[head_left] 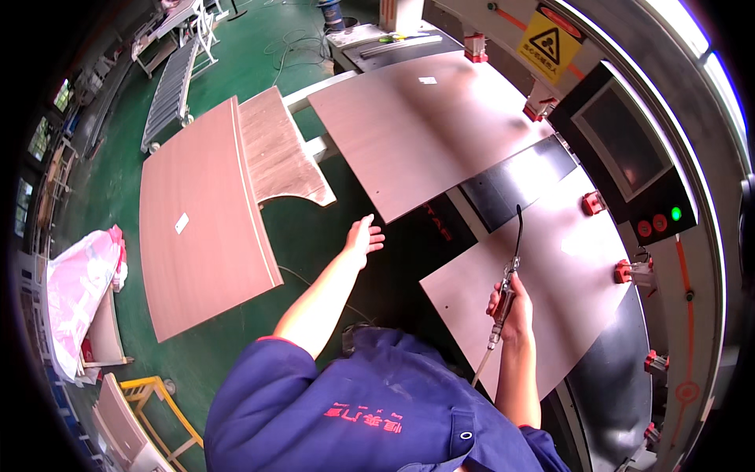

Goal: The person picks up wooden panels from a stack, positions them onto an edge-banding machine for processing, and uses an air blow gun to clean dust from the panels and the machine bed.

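Okay, worker's right hand (517, 315) grips a slim silver-and-black metal air gun (504, 303), black curved nozzle tip by an edge of the flat pinkish-brown panel (566, 275) on the black machine bed (617, 381), near its right edge. Left hand (363, 241) open, empty. Probably best: nozzle low, slanted, not scraping; pale thin hose (483, 366) kept off the panel.
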{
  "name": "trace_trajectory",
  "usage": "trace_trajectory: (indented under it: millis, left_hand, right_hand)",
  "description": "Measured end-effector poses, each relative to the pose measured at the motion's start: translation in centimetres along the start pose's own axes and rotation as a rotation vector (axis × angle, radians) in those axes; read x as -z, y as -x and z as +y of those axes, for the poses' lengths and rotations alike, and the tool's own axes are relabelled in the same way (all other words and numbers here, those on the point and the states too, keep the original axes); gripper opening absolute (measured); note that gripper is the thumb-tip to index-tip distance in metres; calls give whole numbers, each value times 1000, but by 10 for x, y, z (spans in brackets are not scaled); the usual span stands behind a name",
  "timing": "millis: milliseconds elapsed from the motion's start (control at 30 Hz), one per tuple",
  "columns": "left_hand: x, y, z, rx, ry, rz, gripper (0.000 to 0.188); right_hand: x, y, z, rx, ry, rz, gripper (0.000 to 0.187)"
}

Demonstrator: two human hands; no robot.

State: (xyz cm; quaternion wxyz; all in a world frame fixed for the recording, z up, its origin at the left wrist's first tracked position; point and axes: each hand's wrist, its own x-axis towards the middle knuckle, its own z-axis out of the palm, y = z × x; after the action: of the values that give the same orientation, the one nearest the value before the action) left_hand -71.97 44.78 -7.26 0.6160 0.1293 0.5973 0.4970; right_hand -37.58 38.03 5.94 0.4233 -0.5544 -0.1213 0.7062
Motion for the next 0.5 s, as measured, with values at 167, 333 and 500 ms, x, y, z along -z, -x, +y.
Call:
trace_trajectory:
  millis: [167, 333, 500]
  left_hand:
    - [-20, -32, 9, -93, -77, 25, 36]
    - [-26, -32, -4, -146, -1, 23, 38]
    - [-19, -32, -11, -244, 54, -13, 45]
  right_hand:
    - [20, 5, 17, 4, -139, 53, 44]
    - [60, 12, 27, -45, -162, -28, 45]
    - [21, 19, 30, -55, -32, 99, 44]
